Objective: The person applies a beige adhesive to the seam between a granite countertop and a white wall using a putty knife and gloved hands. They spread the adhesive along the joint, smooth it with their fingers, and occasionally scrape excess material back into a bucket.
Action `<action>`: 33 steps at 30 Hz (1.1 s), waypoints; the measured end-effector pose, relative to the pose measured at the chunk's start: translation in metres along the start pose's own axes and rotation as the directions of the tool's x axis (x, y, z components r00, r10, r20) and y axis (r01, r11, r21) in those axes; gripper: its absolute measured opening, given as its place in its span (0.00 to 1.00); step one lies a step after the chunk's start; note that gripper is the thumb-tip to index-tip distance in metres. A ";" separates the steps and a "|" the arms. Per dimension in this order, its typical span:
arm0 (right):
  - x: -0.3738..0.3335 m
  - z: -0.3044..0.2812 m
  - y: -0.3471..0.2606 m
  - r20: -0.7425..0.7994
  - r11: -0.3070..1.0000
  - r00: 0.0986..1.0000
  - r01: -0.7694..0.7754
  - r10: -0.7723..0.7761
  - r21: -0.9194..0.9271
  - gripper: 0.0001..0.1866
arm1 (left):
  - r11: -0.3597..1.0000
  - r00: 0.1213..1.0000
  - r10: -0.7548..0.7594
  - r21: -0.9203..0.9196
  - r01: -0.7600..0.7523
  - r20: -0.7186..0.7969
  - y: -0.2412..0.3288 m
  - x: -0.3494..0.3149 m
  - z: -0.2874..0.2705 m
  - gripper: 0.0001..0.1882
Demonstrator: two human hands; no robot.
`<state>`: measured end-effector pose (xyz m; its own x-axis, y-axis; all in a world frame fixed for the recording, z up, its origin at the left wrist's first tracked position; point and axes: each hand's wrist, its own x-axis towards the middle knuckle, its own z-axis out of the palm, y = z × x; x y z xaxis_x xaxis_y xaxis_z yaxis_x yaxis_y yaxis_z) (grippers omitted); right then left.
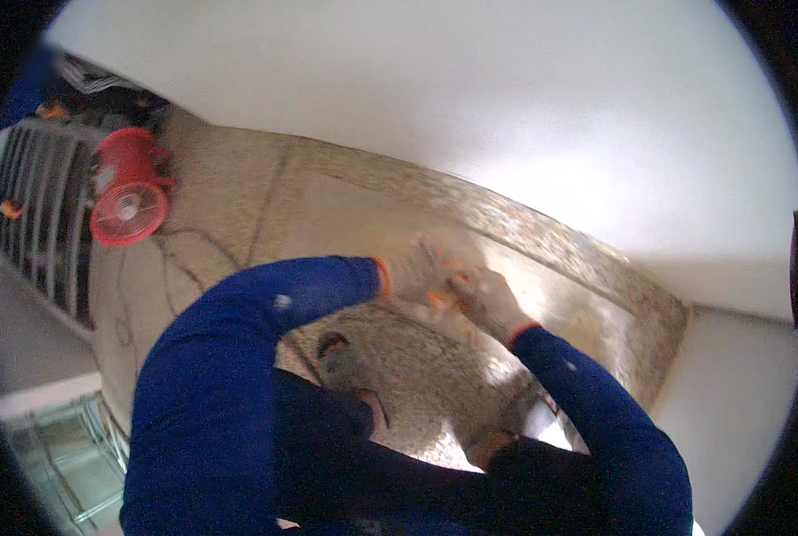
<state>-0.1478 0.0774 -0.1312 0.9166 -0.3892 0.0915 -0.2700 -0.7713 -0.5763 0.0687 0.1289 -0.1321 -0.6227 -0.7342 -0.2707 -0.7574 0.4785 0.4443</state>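
The left hand (412, 272) and right hand (493, 302) are close together over the floor (426, 371). Their opening and hold I cannot tell.

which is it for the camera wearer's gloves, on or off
On: the pale gloves are worn, their orange cuffs meeting the blue sleeves on both arms.

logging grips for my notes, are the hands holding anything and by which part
It cannot be told: the left hand and right hand are close together and blurred, so no held thing or gripped part shows clearly.
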 end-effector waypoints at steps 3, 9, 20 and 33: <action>0.006 -0.009 0.025 0.266 0.935 0.934 -0.294 0.237 0.197 0.18 | 0.973 0.941 -0.187 0.186 0.138 0.283 -0.001 0.012 -0.023 0.37; -0.014 -0.026 0.023 0.147 0.995 0.989 -0.026 0.012 0.097 0.19 | 0.942 0.873 -0.279 0.290 0.169 0.400 -0.030 0.020 -0.082 0.34; -0.010 -0.022 0.032 0.315 0.991 0.942 -0.091 0.117 -0.096 0.14 | 0.966 0.910 -0.242 0.171 0.194 0.336 -0.020 0.033 -0.087 0.26; -0.011 -0.026 0.047 0.322 0.980 0.944 -0.008 0.072 -0.196 0.13 | 0.943 0.934 -0.196 -0.205 0.263 0.298 -0.054 0.030 -0.071 0.28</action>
<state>-0.1781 0.0322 -0.1384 0.9407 -0.2612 -0.2164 -0.3300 -0.8520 -0.4063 0.1046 0.0464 -0.1034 -0.4917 -0.6365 -0.5942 -0.8376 0.1591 0.5226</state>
